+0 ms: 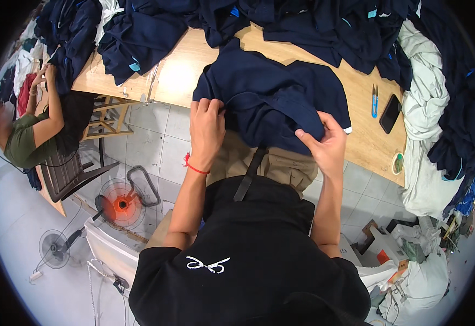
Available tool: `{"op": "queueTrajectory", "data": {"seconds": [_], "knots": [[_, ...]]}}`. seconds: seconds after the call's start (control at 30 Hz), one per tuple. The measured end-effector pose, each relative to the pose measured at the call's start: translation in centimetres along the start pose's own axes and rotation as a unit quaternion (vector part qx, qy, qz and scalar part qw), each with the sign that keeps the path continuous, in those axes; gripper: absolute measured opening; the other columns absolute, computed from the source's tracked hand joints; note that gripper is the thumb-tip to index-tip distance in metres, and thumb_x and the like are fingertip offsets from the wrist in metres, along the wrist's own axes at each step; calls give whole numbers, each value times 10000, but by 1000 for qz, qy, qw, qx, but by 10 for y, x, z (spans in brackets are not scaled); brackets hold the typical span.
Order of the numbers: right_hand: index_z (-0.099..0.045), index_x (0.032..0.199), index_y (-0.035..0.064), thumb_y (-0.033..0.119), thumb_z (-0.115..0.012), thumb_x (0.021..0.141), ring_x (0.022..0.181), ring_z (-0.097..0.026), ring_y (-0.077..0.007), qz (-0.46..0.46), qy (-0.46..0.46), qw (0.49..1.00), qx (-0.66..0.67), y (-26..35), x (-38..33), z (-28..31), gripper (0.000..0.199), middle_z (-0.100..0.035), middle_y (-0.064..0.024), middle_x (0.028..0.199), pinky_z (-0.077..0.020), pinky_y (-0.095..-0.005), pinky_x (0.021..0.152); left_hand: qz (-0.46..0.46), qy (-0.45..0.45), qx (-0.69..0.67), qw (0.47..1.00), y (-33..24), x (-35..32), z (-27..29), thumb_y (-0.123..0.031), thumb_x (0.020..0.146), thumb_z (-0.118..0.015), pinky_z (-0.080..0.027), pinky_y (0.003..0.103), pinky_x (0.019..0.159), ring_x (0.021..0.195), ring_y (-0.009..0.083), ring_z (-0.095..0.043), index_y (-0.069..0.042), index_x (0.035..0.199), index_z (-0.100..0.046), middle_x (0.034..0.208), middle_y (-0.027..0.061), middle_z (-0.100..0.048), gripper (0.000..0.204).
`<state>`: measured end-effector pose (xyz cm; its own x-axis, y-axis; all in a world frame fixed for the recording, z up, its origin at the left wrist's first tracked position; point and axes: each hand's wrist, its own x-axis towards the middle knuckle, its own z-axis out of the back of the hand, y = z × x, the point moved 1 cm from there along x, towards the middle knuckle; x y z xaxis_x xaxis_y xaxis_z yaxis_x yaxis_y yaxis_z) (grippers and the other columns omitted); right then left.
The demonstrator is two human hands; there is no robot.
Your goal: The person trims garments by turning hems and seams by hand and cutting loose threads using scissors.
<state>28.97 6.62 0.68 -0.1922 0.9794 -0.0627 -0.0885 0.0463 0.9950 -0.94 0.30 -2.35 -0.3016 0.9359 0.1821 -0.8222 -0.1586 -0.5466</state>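
A dark navy garment [270, 87] lies over the near edge of the wooden table, part of it hanging above my lap. What sort of garment it is, I cannot make out. My left hand [208, 118], with a red string at the wrist, is closed on its left edge, fingers curled over the cloth. On the other side my right hand [327, 140] pinches a folded band of the same cloth between thumb and fingers. The fingertips of both hands are partly hidden by the fabric.
Blue-handled thread snips [375, 102] and a black phone [390, 114] lie on the table [395, 146] at the right. Navy garments [324, 32] are heaped along the back. White cloth [425, 108] drapes over the right end. A co-worker [30, 130] sits at the far left, near fans [122, 204].
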Motion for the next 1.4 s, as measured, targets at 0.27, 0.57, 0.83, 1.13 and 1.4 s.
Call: {"op": "queueTrajectory", "data": {"seconds": [0.27,0.57,0.83,1.13,1.4], "knots": [[-793,1127,87,-131,-714,677,785,-616,-228,223,-303,794,-477,53,20,35,506,-590,-57,909,-508,-346,684,15,-215,-102,971,-16,16,36,128,825,-654,-506,292,630,713,152,-588,-4,1057,-708,979,86,-606,272],[-783,1067,3,-6,-777,889,984,-717,-301,167,-32,939,-298,52,-21,-23,178,-753,-142,994,-533,-375,950,25,-110,-233,966,-65,3,27,126,771,-638,-449,293,556,605,156,-518,-2,1011,-705,927,78,-582,280],[-683,1297,-102,227,-781,1001,1276,-597,-267,127,11,986,108,41,-27,-36,454,-626,-220,1401,-464,-364,1074,-155,-84,-376,910,-133,-17,15,101,760,-760,-490,301,492,613,161,-589,-6,1102,-557,1000,146,-619,412],[-624,1379,-125,47,-820,884,1274,-565,-282,247,39,968,-34,51,-25,-14,560,-551,-179,1439,-454,-360,1085,-258,-3,-435,863,-146,-17,2,87,777,-824,-543,315,682,820,212,-610,-24,1175,-486,1036,166,-589,534],[-262,1674,-90,-39,-557,1058,1355,-596,-178,91,-46,977,189,57,-4,-1,684,-547,-172,1580,-448,-302,1135,-93,-17,-331,939,-76,33,-5,79,786,-575,-444,394,1090,1314,342,-548,3,1434,-555,1423,200,-557,652]]}}
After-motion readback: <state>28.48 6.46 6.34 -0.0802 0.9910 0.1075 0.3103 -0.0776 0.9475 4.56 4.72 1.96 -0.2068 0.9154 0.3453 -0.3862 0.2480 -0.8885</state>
